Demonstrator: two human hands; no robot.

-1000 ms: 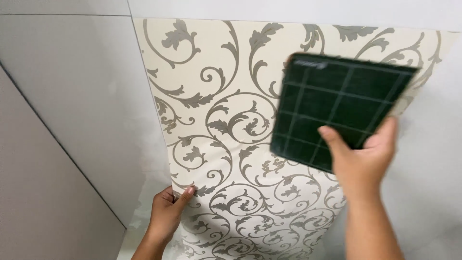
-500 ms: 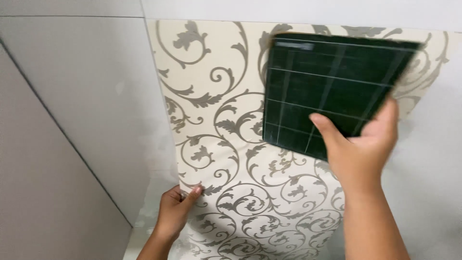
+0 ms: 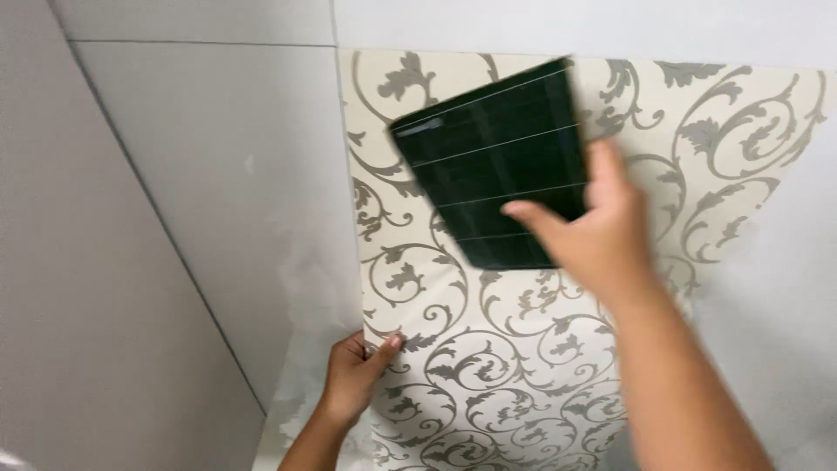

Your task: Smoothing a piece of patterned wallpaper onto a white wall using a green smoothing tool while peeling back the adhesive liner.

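Note:
A cream wallpaper sheet point(image 3: 523, 366) with grey leafy scrolls lies flat against the white wall. My left hand point(image 3: 356, 373) pinches its left edge low down, thumb on the front. My right hand point(image 3: 593, 228) grips a dark green square pad point(image 3: 493, 157) with thin pale grid lines. The pad is tilted and pressed against the upper middle of the sheet, its lower right corner hidden by my fingers.
A grey tiled wall point(image 3: 200, 174) with thin joint lines fills the left side and meets the papered wall at a corner. Bare white wall point(image 3: 767, 331) shows to the right of the sheet and above it.
My right hand has carried the green pad leftward across the sheet and turned it more. The view has shifted so the sheet sits further right. My left hand keeps its hold on the edge.

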